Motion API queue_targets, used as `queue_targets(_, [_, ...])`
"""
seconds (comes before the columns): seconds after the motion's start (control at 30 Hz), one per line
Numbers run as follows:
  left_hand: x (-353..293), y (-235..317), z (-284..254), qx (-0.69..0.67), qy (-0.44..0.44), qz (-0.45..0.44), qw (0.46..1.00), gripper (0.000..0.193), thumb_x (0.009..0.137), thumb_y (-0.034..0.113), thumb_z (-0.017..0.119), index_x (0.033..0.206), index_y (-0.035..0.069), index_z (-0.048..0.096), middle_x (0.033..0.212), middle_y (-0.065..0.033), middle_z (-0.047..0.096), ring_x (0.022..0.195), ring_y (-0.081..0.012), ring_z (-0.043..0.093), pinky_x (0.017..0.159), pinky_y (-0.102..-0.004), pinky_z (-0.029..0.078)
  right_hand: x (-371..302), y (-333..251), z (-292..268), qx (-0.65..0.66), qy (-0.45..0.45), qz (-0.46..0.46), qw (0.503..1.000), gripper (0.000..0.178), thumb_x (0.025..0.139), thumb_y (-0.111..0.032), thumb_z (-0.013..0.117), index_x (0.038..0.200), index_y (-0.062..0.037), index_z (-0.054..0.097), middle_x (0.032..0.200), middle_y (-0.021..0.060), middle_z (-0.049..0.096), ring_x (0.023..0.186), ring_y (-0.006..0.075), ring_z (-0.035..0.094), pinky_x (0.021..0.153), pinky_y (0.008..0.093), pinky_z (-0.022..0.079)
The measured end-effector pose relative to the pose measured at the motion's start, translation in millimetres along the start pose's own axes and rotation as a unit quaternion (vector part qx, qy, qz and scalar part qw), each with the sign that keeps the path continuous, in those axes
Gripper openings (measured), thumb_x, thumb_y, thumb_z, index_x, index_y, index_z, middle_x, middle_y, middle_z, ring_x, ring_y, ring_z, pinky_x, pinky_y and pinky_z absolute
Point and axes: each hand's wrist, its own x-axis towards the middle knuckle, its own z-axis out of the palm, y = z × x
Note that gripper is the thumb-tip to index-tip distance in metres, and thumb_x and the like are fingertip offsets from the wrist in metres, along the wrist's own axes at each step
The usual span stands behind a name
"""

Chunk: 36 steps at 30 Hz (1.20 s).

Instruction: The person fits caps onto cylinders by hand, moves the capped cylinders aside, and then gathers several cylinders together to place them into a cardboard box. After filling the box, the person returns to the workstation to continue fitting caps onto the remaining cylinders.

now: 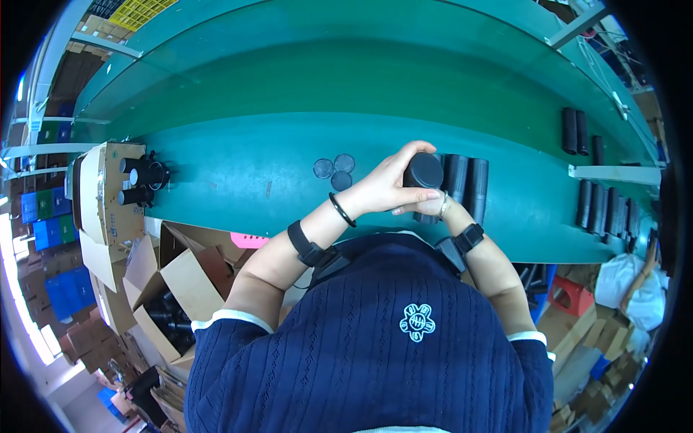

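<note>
My left hand (390, 182) is closed around the upper end of a black tube (424, 171), its thumb and fingers on either side of a round, flat black cap. Just below, my right hand (437, 206) wraps the lower part of the same tube; most of its fingers are hidden behind the left thumb and the tube. Right beside the hands, two more black tubes, a ribbed one (455, 179) and another (477, 189), lie side by side on the green table (245, 159). To the left of my hands lie three round black caps (341, 180), grouped together.
Black cylinders with cords (148, 175) sit by a cardboard box (108, 195) at the table's left end. Several black tubes (606, 209) are lined up at the right end. Open cartons (180, 289) stand below the left edge, a red stool (574, 292) below the right.
</note>
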Motion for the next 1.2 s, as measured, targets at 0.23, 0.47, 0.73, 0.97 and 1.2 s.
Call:
queue_targets(0.23, [-8.7, -1.4, 3.6, 0.033, 0.029, -0.017, 0.999, 0.06, 0.077, 0.021, 0.078, 0.124, 0.005, 0.045, 0.108, -0.0092, 0.055, 0.103, -0.0183, 0.055, 0.089, -0.033, 0.045, -5.1, 4.8, 2.9, 0.022, 0.023, 0.01, 0.999, 0.06, 0.07, -0.009, 0.081, 0.123, -0.0048, 0.054, 0.119, 0.0101, 0.059, 0.11, 0.0201, 0.056, 0.094, 0.0346, 0.047])
queue_targets(0.47, [-22.6, -38.3, -0.5, 0.213, 0.08, 0.053, 0.972, 0.062, 0.071, 0.017, 0.08, 0.121, 0.003, 0.045, 0.114, -0.0158, 0.051, 0.111, -0.0318, 0.052, 0.092, -0.0391, 0.044, -17.3, -45.3, -5.9, 0.481, 0.141, -0.022, 0.865, 0.053, 0.083, -0.005, 0.069, 0.131, -0.0025, 0.047, 0.118, 0.0093, 0.061, 0.11, 0.0164, 0.058, 0.093, 0.03, 0.048])
queue_targets(0.73, [-30.1, -52.4, -2.4, 0.194, 0.084, 0.032, 0.977, 0.064, 0.069, 0.02, 0.081, 0.118, 0.002, 0.045, 0.115, -0.0174, 0.05, 0.111, -0.0344, 0.052, 0.091, -0.0408, 0.044, -10.1, -47.9, 7.1, 0.379, 0.196, -0.005, 0.904, 0.047, 0.084, 0.0, 0.066, 0.129, -0.0005, 0.05, 0.115, 0.0116, 0.064, 0.102, 0.0149, 0.062, 0.09, 0.0276, 0.049])
queue_targets(0.97, [-34.5, -56.1, -1.6, 0.245, 0.117, 0.064, 0.96, 0.062, 0.069, 0.017, 0.08, 0.118, 0.003, 0.045, 0.115, -0.0165, 0.05, 0.111, -0.033, 0.051, 0.092, -0.0402, 0.044, -2.2, -33.5, 11.7, 0.403, 0.198, -0.019, 0.893, 0.052, 0.086, -0.001, 0.065, 0.135, -0.0016, 0.047, 0.119, 0.0111, 0.062, 0.107, 0.0155, 0.06, 0.092, 0.0283, 0.049])
queue_targets(1.2, [-42.3, -83.9, -5.1, 0.164, 0.067, -0.035, 0.984, 0.071, 0.07, 0.023, 0.082, 0.127, 0.003, 0.045, 0.118, -0.0165, 0.051, 0.114, -0.0309, 0.05, 0.097, -0.0382, 0.043, -6.7, -19.7, 11.2, 0.277, 0.204, -0.022, 0.939, 0.048, 0.085, 0.002, 0.065, 0.131, -0.0022, 0.052, 0.122, 0.0106, 0.061, 0.107, 0.0158, 0.06, 0.092, 0.0286, 0.049])
